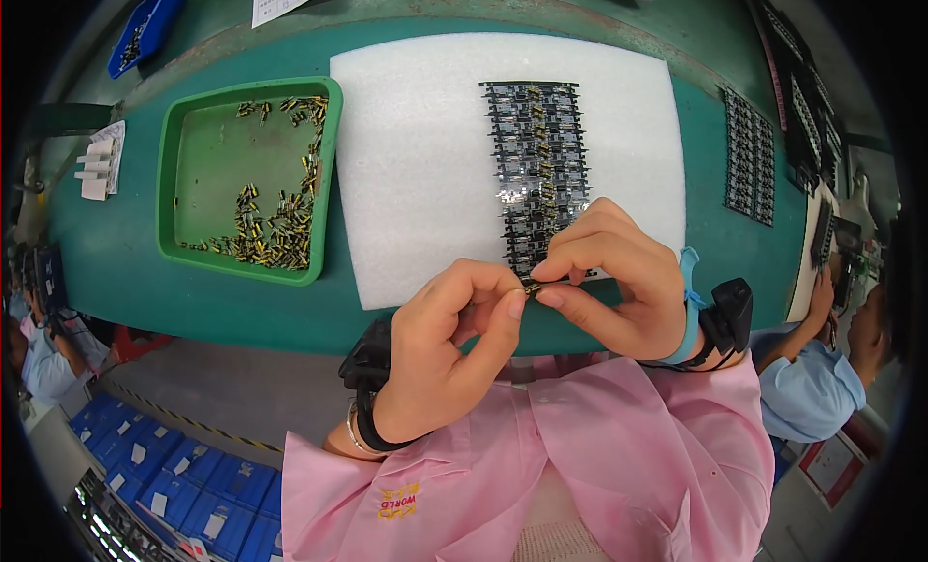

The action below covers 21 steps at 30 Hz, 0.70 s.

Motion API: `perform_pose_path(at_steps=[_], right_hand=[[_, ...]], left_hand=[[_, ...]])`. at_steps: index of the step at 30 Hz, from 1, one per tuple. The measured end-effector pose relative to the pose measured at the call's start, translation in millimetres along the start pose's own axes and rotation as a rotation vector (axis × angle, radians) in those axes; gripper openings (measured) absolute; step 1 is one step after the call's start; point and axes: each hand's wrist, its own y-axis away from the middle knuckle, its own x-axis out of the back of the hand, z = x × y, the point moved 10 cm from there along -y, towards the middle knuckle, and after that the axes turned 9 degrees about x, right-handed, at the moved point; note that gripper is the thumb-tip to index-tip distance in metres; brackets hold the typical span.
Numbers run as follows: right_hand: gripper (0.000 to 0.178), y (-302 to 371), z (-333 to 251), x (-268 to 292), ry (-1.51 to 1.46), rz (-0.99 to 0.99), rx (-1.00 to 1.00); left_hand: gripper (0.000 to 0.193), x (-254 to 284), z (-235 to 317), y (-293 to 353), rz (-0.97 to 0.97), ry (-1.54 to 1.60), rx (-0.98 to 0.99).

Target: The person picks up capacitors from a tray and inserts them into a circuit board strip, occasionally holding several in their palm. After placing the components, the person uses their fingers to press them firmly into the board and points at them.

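Observation:
Near the front edge of the white foam sheet, both my hands meet fingertip to fingertip. Between them is a small dark-and-yellow electronic component, mostly hidden by the fingers. My left hand pinches it from one side with thumb and forefinger. My right hand pinches from the other side, above the near end of a circuit board panel. Yellowish components run in a column down the middle of that panel, which lies lengthwise on the foam. The right hand covers part of its near end.
A green tray of loose yellow-and-black components stands left of the foam. Another board panel lies to the right on the green tabletop. A blue bin sits far left. Blue boxes stand lower left; other people work at both sides.

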Motion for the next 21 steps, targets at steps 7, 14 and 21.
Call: perform_pose_path(at_steps=[7,14,21], right_hand=[[0.016,0,4,-3,-0.011,-0.007,0.019],[0.014,5,14,2,0.003,0.004,-0.030],[0.015,24,55,19,0.360,0.046,-0.099]], left_hand=[[0.004,-4,0,-1,-0.052,-0.041,0.009],[0.005,2,-11,-3,0.013,-0.069,0.030],[0.013,5,-24,-19,0.076,-0.522,0.017]])
